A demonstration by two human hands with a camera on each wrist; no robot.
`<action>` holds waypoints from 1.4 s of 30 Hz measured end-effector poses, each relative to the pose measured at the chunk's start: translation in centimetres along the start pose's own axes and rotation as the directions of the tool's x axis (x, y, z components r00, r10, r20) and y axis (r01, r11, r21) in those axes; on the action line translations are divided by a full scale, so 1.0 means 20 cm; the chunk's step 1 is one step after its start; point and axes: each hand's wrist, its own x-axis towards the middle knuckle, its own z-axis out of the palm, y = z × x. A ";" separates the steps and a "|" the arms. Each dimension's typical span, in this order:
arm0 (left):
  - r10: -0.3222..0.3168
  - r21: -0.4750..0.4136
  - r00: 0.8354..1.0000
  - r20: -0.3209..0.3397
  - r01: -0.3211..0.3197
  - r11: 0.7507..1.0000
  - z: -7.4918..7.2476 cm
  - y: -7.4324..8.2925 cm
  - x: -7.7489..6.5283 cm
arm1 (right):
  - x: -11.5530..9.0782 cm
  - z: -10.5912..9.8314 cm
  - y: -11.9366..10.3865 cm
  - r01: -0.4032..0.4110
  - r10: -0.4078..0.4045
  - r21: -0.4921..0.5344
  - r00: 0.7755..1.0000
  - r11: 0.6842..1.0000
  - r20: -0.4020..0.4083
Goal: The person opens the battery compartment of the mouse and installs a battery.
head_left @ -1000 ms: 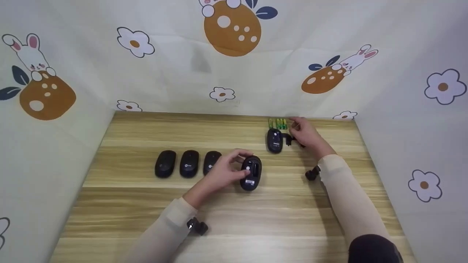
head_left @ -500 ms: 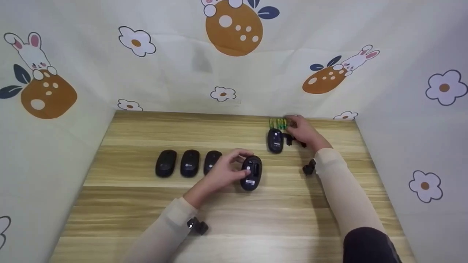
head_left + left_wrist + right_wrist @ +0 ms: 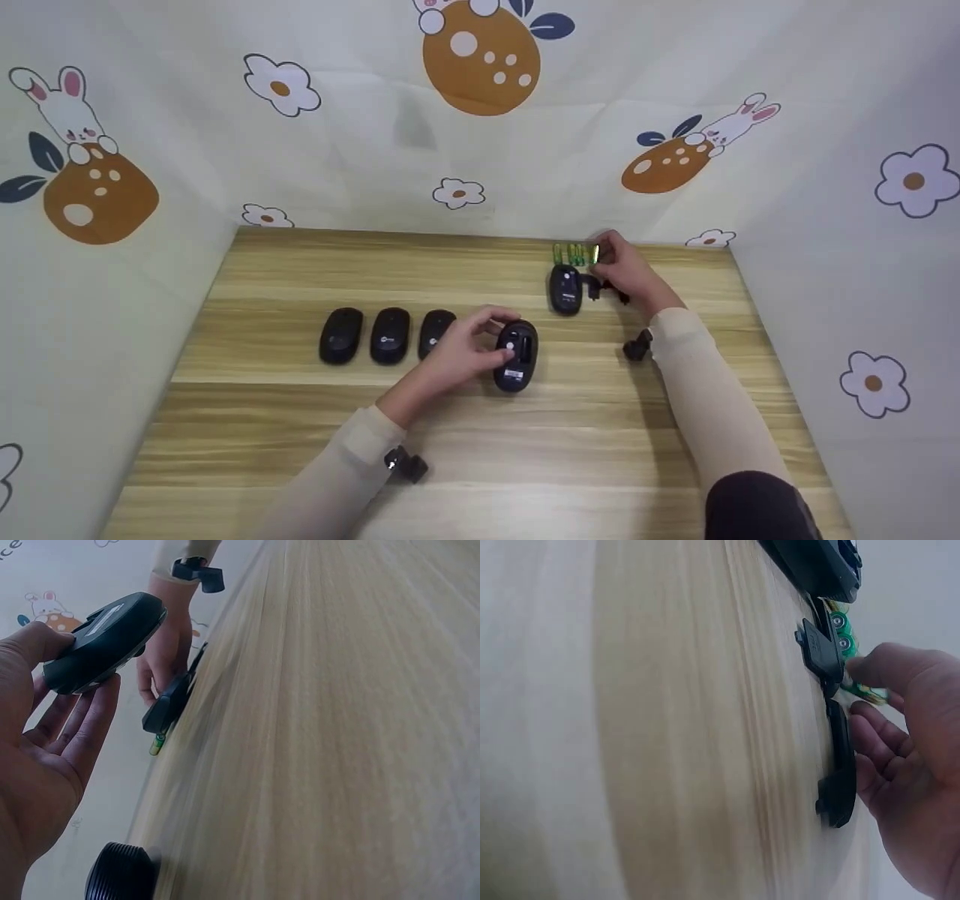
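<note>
Battery shifted aside, right fingers pinching, mouse, covers in front

Free passage and obstructions on the tabletop. Bare wood extends between the held mouse and the right sleeve, leaving a lane open toward the near edge. At this lane's far end, the overturned mouse and loose black covers obstruct low passage toward the batteries. The wall rises close behind these, limiting reach beyond the right hand, which pinches a battery at the group's right end. Left of the held mouse, the left hand and three mice block sideways passage; a broad strip of wood remains open between that row and the wall.
</note>
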 end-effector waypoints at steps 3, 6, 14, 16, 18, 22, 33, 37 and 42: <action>-0.002 0.004 1.000 -0.001 0.002 1.000 0.00 0.00 0.00 | -0.01 0.00 0.01 0.004 -0.004 0.012 0.999 1.000 -0.037; -0.005 0.004 1.000 -0.001 0.005 1.000 0.00 0.00 0.00 | -0.03 0.00 0.02 0.022 -0.021 0.016 0.997 1.000 -0.078; -0.021 0.000 1.000 -0.004 0.021 1.000 0.01 0.01 0.00 | -0.05 -0.01 0.06 0.048 -0.036 0.061 0.982 0.997 -0.186; -0.025 -0.001 1.000 -0.004 0.025 1.000 0.01 0.01 0.00 | -0.06 -0.02 0.07 0.059 -0.045 0.057 0.975 0.997 -0.220; -0.027 -0.001 1.000 -0.005 0.027 1.000 0.01 0.01 0.00 | -0.07 -0.02 0.07 0.069 -0.051 0.063 0.967 0.996 -0.250; -0.015 -0.002 1.000 0.001 0.015 1.000 0.01 0.01 0.00 | -0.10 -0.02 0.04 0.094 -0.052 0.138 0.959 0.986 -0.277; -0.009 -0.017 1.000 0.011 0.009 1.000 0.01 0.00 0.01 | -0.25 0.02 -0.09 0.164 -0.096 0.227 0.954 0.960 -0.283; -0.015 -0.011 1.000 0.008 0.016 1.000 0.01 0.01 0.01 | -0.29 0.04 -0.15 0.206 -0.150 0.172 0.944 0.963 -0.294; -0.024 -0.008 1.000 0.007 0.024 1.000 0.01 0.01 0.01 | -0.35 0.07 -0.22 0.222 -0.178 0.140 0.946 0.965 -0.273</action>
